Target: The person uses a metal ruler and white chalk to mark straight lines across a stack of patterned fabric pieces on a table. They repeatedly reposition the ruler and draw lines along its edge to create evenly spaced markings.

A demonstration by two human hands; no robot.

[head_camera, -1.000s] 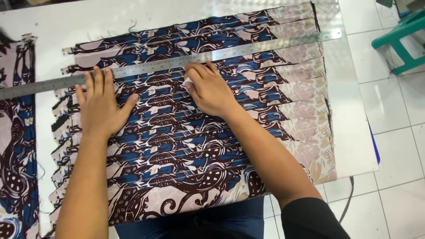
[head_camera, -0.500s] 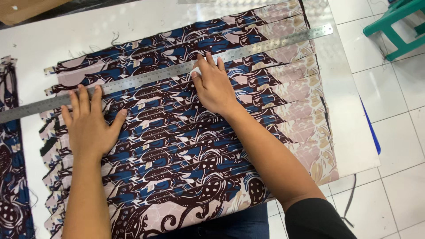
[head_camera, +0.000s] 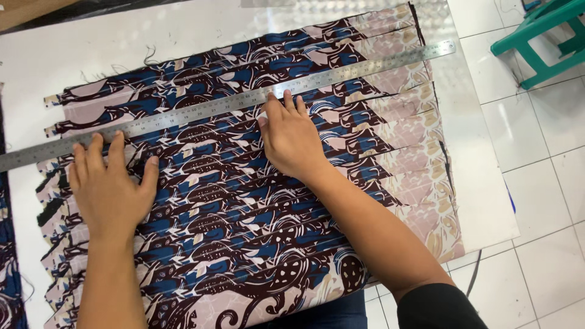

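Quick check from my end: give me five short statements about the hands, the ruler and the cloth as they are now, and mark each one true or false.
1. Both hands lie flat on the patterned cloth. True.
2. The left hand has its fingertips at the near edge of the metal ruler. True.
3. The ruler lies on the floor. False: it lies slantwise across the cloth on the white table.
4. The right hand holds scissors. False: it holds nothing and presses open on the cloth by the ruler.
5. A green stool stands on the tiled floor at the right. True.
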